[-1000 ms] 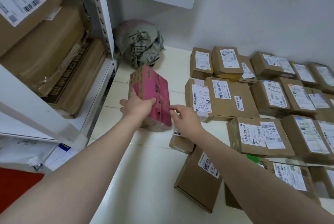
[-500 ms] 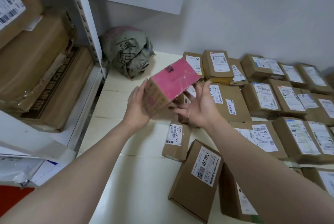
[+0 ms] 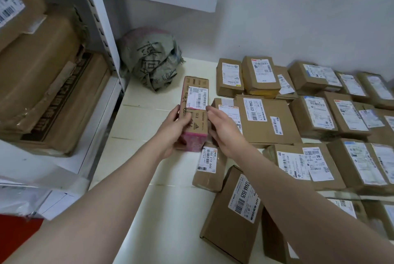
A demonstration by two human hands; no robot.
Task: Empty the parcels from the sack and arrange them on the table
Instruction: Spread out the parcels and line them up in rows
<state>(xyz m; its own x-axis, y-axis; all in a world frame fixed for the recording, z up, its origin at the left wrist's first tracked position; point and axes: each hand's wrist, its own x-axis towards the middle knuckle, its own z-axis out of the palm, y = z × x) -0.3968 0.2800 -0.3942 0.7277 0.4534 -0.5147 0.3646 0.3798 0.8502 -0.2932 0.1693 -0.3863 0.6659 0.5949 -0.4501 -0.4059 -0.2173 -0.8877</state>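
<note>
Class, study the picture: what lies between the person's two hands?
Head view: a long parcel, label up, lies between them. The left hand grips one side; the right hand touches the other.

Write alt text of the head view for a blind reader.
A left hand grips a labelled brown cardboard parcel with pink sides, the right hand touching its side, over a white table. Rows of brown cardboard parcels lie to its right; a crumpled grey-green sack sits behind.
</note>
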